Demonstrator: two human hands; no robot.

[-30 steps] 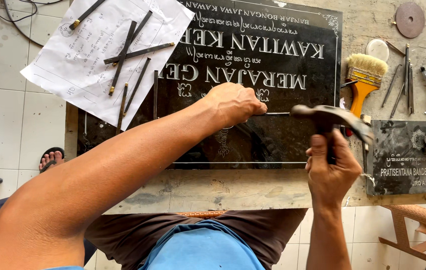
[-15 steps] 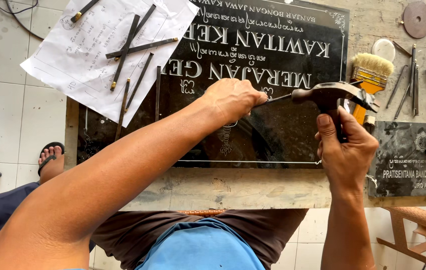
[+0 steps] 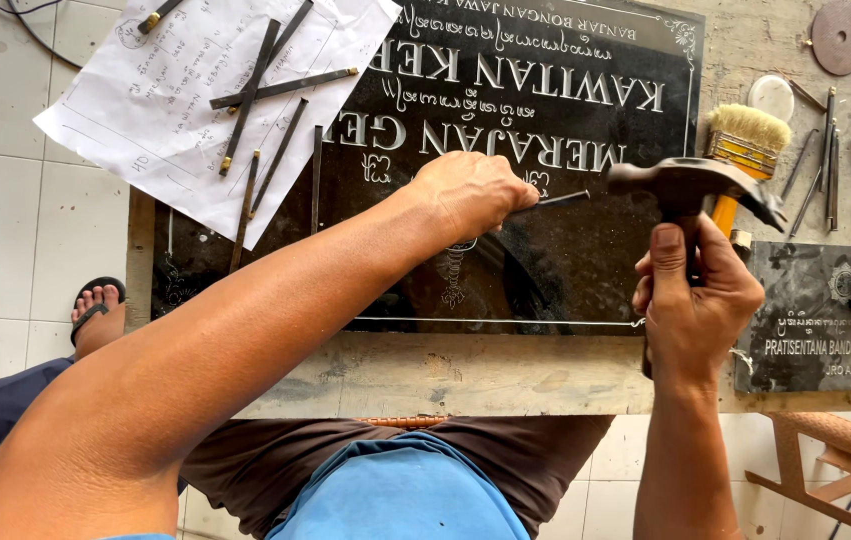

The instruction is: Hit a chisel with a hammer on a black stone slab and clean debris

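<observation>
Black polished stone forms the largest thing in view: a slab (image 3: 565, 260) laid flat across a pale, dusty tabletop (image 3: 465, 375), its face cut with rows of light lettering and thin border lines, the letters upside down from the head view. A white sheet of paper (image 3: 145, 110) with pencilled marks is laid over the slab's upper left corner, and several slim dark chisels (image 3: 280, 88) are scattered on it, two of them crossed. A smaller dark plaque (image 3: 815, 320), also lettered in white, is seen at the tabletop's right edge, just beside the slab. A yellow-handled brush (image 3: 745, 135) with pale bristles lies beyond the slab's right edge, with more thin tools (image 3: 825, 150) near it and a round brown disc (image 3: 838, 36) in the far corner. Pale floor tiles are seen to the left, where a sandalled foot (image 3: 95, 310) rests.

The left hand (image 3: 470, 192) is closed around a thin chisel (image 3: 555, 199), whose tip is set on the slab near its middle and whose upper end points towards the hammer head. The right hand (image 3: 695, 300) is clamped on the handle of a hammer (image 3: 690, 180), whose dark head is held above the slab, just right of the chisel's end.
</observation>
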